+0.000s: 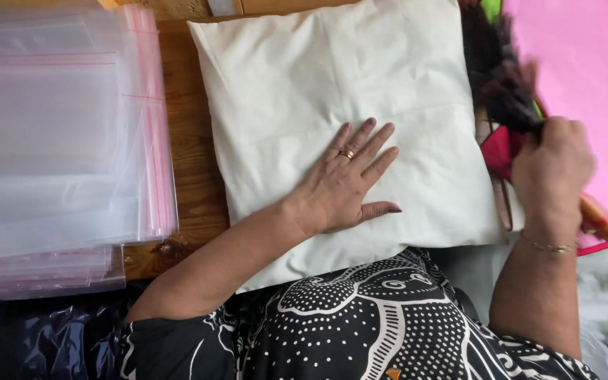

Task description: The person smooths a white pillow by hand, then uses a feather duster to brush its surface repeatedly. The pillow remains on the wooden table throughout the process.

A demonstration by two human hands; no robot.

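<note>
Left hand (pixel 346 179) flat on cream pillow (pixel 332 84), right hand (pixel 552 165) gripping, seemingly, duster (pixel 504 84)

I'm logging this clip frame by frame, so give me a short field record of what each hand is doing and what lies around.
left hand: left hand flat, fingers spread, on the cream pillow
right hand: right hand closed on a feather duster, dark feathers blurred
surface: wooden table
left side: stack of clear zip bags
right side: pink sheet
</note>
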